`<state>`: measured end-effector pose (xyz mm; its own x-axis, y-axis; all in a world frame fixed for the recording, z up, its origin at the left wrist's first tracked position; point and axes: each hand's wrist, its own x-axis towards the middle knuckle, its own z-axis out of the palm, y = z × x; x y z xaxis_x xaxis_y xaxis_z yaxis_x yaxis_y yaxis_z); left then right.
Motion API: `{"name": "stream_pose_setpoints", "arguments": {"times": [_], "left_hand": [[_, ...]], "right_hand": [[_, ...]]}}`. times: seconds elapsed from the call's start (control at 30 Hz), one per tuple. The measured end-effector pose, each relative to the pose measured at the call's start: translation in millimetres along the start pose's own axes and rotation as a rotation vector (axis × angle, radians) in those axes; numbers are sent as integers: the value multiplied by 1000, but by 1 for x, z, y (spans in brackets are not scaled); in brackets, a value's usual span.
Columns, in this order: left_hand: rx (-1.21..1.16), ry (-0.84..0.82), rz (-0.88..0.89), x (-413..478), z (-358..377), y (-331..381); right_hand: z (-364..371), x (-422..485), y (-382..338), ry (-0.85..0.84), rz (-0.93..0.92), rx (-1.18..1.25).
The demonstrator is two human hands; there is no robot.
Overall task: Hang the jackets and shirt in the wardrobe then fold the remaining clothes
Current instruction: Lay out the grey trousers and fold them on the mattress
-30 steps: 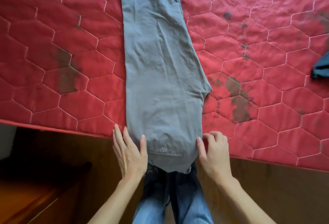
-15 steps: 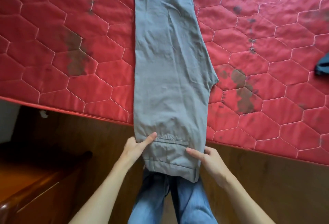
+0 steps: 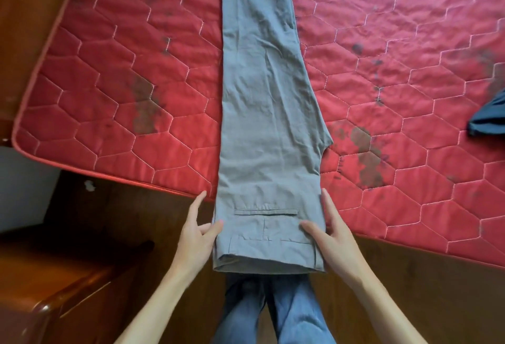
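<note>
Left grip (image 3: pixel 195 237), right grip (image 3: pixel 332 240) pinching grey trousers (image 3: pixel 262 125), drawn further off mattress (image 3: pixel 109 98)

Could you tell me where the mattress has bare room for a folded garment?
The widest bare patch is the red mattress left of the grey trousers, out to its piped edge. Right of them there is room up to the dark blue garment. The near edge is crowded: left hand and right hand hold the waistband there.
</note>
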<state>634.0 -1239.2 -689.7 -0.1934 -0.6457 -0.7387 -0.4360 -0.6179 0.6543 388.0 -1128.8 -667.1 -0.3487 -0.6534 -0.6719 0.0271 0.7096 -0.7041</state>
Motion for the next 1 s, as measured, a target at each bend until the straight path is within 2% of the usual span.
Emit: {"name": "stream_pose_setpoints", "arguments": {"times": [0.07,0.13,0.27,0.33,0.43,0.5,0.57,0.6,0.67,0.73,0.8,0.9,1.0], "left_hand": [[-20,20,70,3,-1,32],[-44,32,118,16,-2,60],[-365,-48,104,58,0,119],[-343,-34,127,85,2,145],[-127,40,181,125,11,166],[174,135,243,153,15,163],[562,234,286,171,16,154],[645,260,277,178,17,147],[591,244,166,186,20,135],[396,227,65,184,26,122],[273,209,37,173,32,105],[249,165,105,151,29,83],[210,147,228,140,23,78]], "right_hand": [[-13,11,-32,32,-34,11],[-27,31,-62,-17,-24,29],[-42,93,-110,-37,111,322],[-46,125,-125,-44,96,311],[-46,167,-131,-46,75,272],[-42,189,-128,-34,71,212],[-37,206,-119,25,21,-2],[-35,214,-111,58,-6,-178],[-31,219,-95,107,12,-450],[-22,212,-78,139,51,-456],[-15,203,-68,155,58,-401],[-18,188,-53,137,14,-426],[-26,172,-32,253,-84,-360]]}}
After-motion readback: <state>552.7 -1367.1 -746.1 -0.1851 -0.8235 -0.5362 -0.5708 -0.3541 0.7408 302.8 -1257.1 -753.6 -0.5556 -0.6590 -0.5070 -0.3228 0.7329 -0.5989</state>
